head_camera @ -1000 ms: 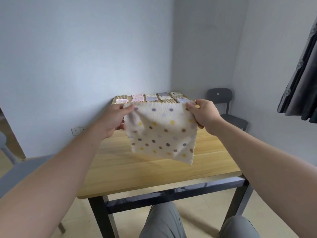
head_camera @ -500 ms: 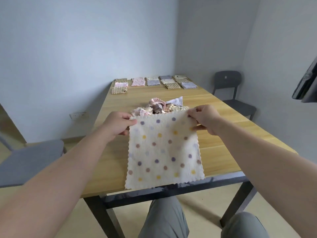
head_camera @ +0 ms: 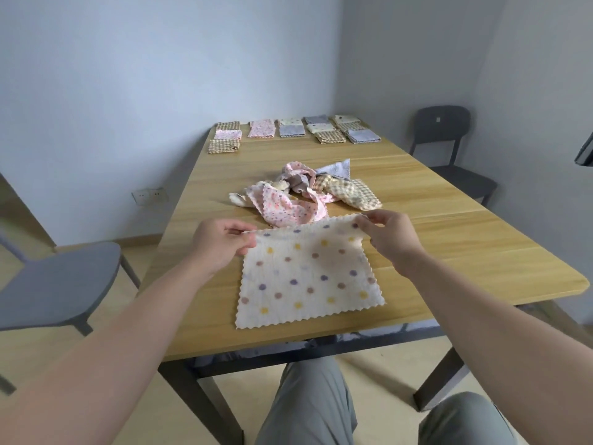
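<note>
- Cream polka-dot cloth (head_camera: 308, 274), scalloped edges, spread flat near the table's (head_camera: 465, 252) front edge.
- Our left hand (head_camera: 221, 242) pinches its far-left corner.
- Our right hand (head_camera: 390, 234) pinches its far-right corner.

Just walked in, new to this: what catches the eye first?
A cream polka-dot cloth with a scalloped edge lies spread on the near end of the light wooden table, its far corners pinched by the left hand and right hand. Beyond it sits a rumpled heap of pink, checked and grey cloths; folded cloths line the far end.
</note>
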The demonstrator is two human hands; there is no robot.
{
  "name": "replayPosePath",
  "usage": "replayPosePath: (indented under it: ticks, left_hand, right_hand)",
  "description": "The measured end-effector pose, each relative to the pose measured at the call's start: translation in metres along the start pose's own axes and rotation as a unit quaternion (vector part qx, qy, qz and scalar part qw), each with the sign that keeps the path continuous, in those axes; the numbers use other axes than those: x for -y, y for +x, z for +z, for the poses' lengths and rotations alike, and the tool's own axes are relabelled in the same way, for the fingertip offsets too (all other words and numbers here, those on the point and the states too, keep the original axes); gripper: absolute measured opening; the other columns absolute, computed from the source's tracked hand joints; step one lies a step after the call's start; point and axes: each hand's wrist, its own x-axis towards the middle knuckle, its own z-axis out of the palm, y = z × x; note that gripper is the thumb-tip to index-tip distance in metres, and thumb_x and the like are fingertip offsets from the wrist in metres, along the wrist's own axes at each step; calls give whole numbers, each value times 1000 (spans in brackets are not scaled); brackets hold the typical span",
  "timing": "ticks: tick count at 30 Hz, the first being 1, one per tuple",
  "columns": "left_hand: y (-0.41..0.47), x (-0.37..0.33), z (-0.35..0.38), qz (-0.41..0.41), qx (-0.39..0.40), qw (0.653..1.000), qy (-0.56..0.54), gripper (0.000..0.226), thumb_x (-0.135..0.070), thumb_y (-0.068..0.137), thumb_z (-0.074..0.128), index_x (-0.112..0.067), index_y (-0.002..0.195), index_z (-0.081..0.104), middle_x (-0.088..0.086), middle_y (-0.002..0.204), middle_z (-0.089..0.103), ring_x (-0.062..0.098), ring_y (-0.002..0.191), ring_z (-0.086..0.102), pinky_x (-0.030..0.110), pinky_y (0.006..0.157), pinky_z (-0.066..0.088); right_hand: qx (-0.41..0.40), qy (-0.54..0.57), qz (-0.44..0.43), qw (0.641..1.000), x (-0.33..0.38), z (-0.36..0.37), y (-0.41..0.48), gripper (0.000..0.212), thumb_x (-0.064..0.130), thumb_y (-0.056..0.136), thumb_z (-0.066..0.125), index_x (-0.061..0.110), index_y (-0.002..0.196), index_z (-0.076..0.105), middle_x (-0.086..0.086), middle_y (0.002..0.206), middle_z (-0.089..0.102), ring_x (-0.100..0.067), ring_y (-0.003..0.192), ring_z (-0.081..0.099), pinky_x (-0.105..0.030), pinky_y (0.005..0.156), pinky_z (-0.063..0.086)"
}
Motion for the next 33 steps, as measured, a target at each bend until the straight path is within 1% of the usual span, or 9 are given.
replayPosePath:
  ticks: [4,7,10,13,16,19,22,24,33]
  left_hand:
    - [-42,7,-3,30,11,999,39,9,-17,92,74,-23,98,77,-8,93,78,4,86,74,15,77,53]
    - [-63,8,-5,61,9,995,73,13,-18,94,72,-27,102,76,-22,100,73,-11,92,67,4,72,47]
    - [-79,8,-3,70,7,995,67,18,-11,93,72,-27,102,75,-22,103,73,-12,94,66,5,73,50]
    - [-93,12,0,98,14,993,69,21,-5,90,73,-24,98,76,-20,106,72,-11,96,66,7,74,52]
    - [-104,18,0,130,36,986,102,23,-4,86,76,-27,90,75,-18,109,71,-8,101,66,12,85,54]
    - [-112,27,-3,164,60,970,169,21,-11,86,78,-31,87,75,-22,110,70,-8,103,65,14,89,53]
    - [-119,32,-5,187,77,952,229,18,-16,86,79,-33,84,75,-26,108,68,-14,106,58,1,85,44]
    - [-120,34,-6,192,79,947,246,15,-19,87,78,-34,84,75,-28,108,67,-16,108,57,0,84,43]
    - [-119,38,-7,220,91,931,275,12,-27,85,80,-36,81,73,-28,111,66,-11,106,59,16,88,50]
  right_hand:
    - [38,50,-18,998,-5,-7,-33,11,23,96,69,15,99,77,-1,82,77,-17,69,72,-37,66,58]
    - [52,72,-31,996,-10,-12,-50,9,16,94,70,13,94,79,-4,80,77,-22,83,74,-36,79,62]
    - [65,38,-35,997,-12,-18,-60,9,16,90,72,18,89,81,0,84,78,-17,82,73,-31,77,59]
    - [84,-24,-44,995,-17,-24,-69,15,13,89,68,22,86,80,1,79,76,-2,58,60,-21,57,48]
    - [93,-78,-52,991,-25,-27,-75,17,11,90,66,21,88,80,6,76,72,-1,58,56,-12,48,41]
    - [98,-100,-63,988,-34,-28,-79,18,12,89,67,23,87,80,5,80,73,-7,69,60,-13,53,44]
    - [107,-112,-76,985,-40,-28,-79,19,10,88,67,24,87,79,9,90,74,-9,84,64,-18,67,50]
    - [115,-122,-93,981,-43,-27,-81,20,6,85,67,23,86,79,15,97,72,-3,92,63,-9,71,48]
    - [110,-125,-112,980,-46,-27,-81,20,2,82,68,19,81,78,17,100,70,4,97,60,-4,75,44]
